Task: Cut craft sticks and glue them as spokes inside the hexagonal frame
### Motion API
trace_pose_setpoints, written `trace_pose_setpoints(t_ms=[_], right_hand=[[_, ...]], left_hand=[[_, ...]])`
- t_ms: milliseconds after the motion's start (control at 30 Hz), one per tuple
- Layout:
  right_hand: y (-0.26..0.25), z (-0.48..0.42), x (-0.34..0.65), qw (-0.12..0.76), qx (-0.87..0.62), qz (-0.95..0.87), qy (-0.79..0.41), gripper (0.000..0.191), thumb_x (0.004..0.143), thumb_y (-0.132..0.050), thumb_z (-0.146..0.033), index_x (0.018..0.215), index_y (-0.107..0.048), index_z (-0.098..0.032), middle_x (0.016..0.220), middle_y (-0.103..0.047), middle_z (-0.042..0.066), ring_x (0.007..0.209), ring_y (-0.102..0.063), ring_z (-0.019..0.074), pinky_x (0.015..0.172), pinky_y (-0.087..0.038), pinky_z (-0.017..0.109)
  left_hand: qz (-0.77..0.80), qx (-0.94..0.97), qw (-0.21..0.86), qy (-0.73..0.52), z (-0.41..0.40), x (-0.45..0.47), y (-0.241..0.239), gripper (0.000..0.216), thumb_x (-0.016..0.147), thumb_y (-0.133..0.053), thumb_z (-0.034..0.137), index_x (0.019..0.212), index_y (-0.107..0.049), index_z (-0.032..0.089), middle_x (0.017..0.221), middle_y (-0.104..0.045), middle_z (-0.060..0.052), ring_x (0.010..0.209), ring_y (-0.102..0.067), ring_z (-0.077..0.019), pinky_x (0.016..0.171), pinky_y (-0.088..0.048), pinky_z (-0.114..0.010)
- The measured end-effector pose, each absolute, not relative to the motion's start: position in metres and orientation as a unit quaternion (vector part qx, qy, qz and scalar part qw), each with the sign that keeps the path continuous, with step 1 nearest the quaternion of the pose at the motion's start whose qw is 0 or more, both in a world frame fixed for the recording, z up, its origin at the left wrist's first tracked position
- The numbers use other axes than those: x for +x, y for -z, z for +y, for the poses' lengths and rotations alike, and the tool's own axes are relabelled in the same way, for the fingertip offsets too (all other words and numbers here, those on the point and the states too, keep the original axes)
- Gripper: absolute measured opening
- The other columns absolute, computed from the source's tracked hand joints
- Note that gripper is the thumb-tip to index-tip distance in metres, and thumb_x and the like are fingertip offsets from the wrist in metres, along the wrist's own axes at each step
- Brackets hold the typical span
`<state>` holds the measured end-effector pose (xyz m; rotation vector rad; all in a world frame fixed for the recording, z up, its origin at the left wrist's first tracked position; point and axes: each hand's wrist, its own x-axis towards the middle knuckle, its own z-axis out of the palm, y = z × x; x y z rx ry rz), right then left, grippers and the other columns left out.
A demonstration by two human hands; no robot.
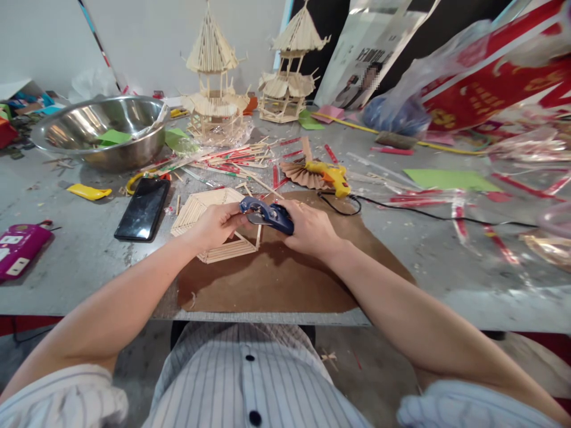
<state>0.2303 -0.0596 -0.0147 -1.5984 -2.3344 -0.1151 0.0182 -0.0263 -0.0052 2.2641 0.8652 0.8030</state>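
The stick frame (191, 214) lies on the tabletop (89, 261), partly over a brown sheet (267, 291) that spreads out to the frame's right. Above the frame's right part, the person holds a blue hand tool (280, 217), its long axis running from side to side between the two hands. The right hand (310, 226) is wrapped around the tool's right end, its grip clamped on it. The left hand (218, 226) is the nearer to the frame, poised over its middle with fingertips at the tool's left end; whether that grip is closed on anything cannot be told. From the right grip, the frame lies leftward and lower, its longer span also running side to side
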Motion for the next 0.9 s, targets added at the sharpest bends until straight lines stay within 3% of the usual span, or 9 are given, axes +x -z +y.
trace_pose_setpoints(t_ms=[900], right_hand=[[0.0156, -0.0582, 0.2314, 0.146, -0.555, -0.817, 0.052, 0.048, 0.065, -0.052, -0.027, 0.111, -0.042, -0.017, 0.102, -0.058, 0.010, 0.086, -0.055, 0.0237, 0.070, -0.040, 0.031]], left_hand=[[0.337, 0.851, 0.295, -0.275, -0.0237, 0.0162, 0.0097, 0.023, 0.081, -0.039, 0.021, 0.088, -0.060, 0.015, 0.062, -0.061, 0.001, 0.042, -0.046, -0.0038, 0.043, -0.036, -0.016]])
